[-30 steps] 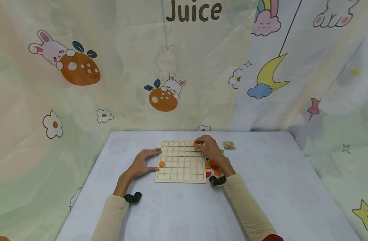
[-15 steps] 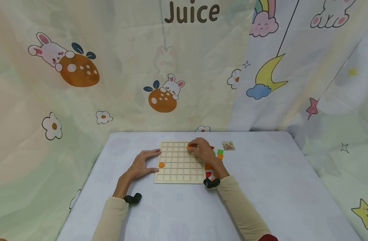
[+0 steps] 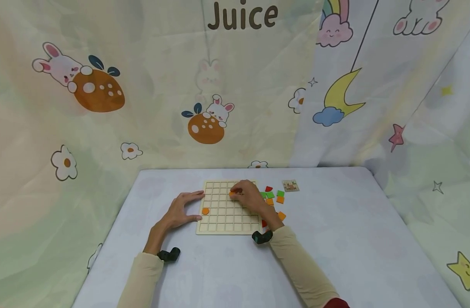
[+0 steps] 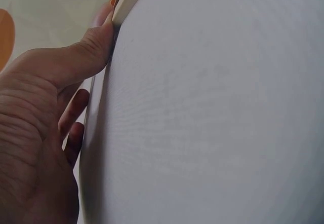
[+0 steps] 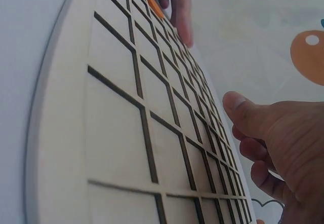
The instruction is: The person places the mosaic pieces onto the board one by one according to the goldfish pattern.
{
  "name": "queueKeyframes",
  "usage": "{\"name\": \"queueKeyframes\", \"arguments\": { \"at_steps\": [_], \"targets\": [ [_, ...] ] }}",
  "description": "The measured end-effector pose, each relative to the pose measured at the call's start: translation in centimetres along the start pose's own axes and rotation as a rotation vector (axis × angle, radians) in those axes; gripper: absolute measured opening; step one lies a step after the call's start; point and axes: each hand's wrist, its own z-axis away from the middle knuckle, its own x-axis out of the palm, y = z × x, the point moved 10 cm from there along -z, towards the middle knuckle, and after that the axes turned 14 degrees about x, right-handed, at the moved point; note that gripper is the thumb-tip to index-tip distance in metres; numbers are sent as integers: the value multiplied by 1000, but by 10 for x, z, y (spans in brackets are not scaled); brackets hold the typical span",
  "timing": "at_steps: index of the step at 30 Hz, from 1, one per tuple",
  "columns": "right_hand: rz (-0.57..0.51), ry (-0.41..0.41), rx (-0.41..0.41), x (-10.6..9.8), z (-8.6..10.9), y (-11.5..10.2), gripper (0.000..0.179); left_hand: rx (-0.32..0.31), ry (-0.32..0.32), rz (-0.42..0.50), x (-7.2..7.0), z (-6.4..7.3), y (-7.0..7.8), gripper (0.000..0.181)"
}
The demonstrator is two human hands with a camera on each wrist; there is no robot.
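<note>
A pale wooden grid board (image 3: 229, 218) lies on the table, with a round orange piece (image 3: 206, 211) in a cell by its left edge. My left hand (image 3: 178, 209) rests at that edge, thumb and fingers spread apart and touching it; in the left wrist view its thumb (image 4: 93, 49) lies against the board's corner. Over the upper middle of the grid, my right hand (image 3: 250, 197) pinches a small orange piece (image 3: 231, 193), mostly covered by the fingertips. From the right wrist, the hand (image 5: 283, 143) hides whatever it pinches.
Right of the board lie several loose pieces: a red piece (image 3: 268, 188), green squares such as this green piece (image 3: 281, 193), and orange ones like this orange piece (image 3: 282, 216). A small patterned card (image 3: 290, 185) lies farther back. The white table (image 3: 335, 239) meets a printed cloth backdrop.
My right hand has moved left across the grid, from the top right corner to the upper middle, with the orange piece. More loose pieces show behind it. The left hand stays put.
</note>
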Motion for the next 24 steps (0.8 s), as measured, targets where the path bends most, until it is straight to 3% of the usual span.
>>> {"name": "queueKeyframes", "arguments": {
  "at_steps": [14, 24],
  "targets": [
    [-14, -41, -49, 23, -5, -16, 20, -13, -5, 37, 0, 0, -2, 82],
    [-5, -51, -3, 37, -8, -20, 20, -32, -21, 22, 4, -1, -5, 84]
  ]
}}
